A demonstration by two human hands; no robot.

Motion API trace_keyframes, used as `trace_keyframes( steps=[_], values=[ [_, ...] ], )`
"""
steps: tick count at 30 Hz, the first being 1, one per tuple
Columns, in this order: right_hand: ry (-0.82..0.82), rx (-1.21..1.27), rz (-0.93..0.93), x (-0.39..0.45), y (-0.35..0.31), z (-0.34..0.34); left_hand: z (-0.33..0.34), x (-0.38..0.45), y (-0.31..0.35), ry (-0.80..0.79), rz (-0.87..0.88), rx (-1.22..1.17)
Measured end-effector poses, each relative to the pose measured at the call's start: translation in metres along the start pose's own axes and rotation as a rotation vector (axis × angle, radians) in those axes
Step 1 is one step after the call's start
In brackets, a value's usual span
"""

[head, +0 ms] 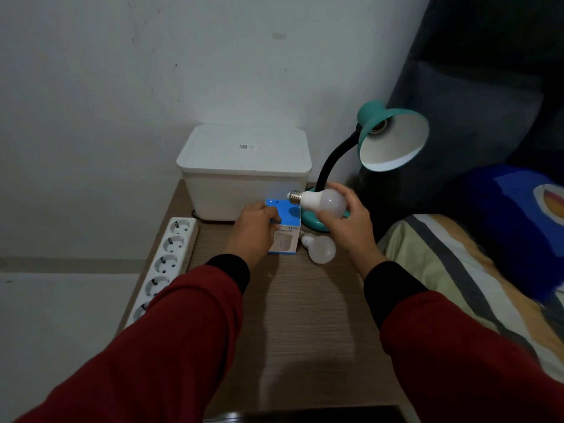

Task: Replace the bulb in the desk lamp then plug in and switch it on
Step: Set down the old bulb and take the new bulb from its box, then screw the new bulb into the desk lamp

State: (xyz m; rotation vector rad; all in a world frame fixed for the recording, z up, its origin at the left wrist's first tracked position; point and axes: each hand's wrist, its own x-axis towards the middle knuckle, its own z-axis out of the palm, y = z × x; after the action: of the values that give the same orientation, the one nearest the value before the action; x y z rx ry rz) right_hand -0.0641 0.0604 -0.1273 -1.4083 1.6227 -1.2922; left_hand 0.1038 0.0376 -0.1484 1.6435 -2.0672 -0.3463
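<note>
A teal desk lamp [393, 138] with a black flexible neck stands at the table's back right; its shade faces me and the socket inside holds no bulb. My right hand [351, 221] grips a white bulb [323, 203] by its globe, screw base pointing left, just above the lamp's base. My left hand [253, 233] holds a blue bulb box [283, 227] standing on the table, its top flap open. A second white bulb [320, 248] lies on the table between the box and my right wrist.
A white lidded storage box [244, 166] stands against the wall behind the blue box. A white power strip [164, 264] with several sockets runs along the wooden table's [305, 325] left edge. A bed with a striped sheet [457, 270] and a blue pillow lies to the right.
</note>
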Motion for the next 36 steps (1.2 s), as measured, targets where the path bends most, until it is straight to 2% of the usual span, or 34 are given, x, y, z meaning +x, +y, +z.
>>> trace_keyframes(
  steps=[5,10,14,20,36],
  values=[
    [0.137,0.039,-0.035,-0.008,-0.014,-0.014,-0.019,0.013,0.018,0.043,0.035,0.000],
    [0.433,0.113,-0.016,-0.021,-0.026,-0.034,-0.049,0.040,0.059,0.201,0.211,-0.060],
    [0.557,0.116,0.023,-0.011,-0.030,-0.054,-0.058,0.066,0.101,0.195,0.322,-0.098],
    [0.487,0.129,0.139,0.031,-0.037,-0.063,-0.055,0.097,0.146,0.093,0.436,-0.074],
    [0.487,0.128,0.171,0.077,-0.038,-0.047,-0.051,0.126,0.149,-0.024,0.376,-0.165]
  ],
)
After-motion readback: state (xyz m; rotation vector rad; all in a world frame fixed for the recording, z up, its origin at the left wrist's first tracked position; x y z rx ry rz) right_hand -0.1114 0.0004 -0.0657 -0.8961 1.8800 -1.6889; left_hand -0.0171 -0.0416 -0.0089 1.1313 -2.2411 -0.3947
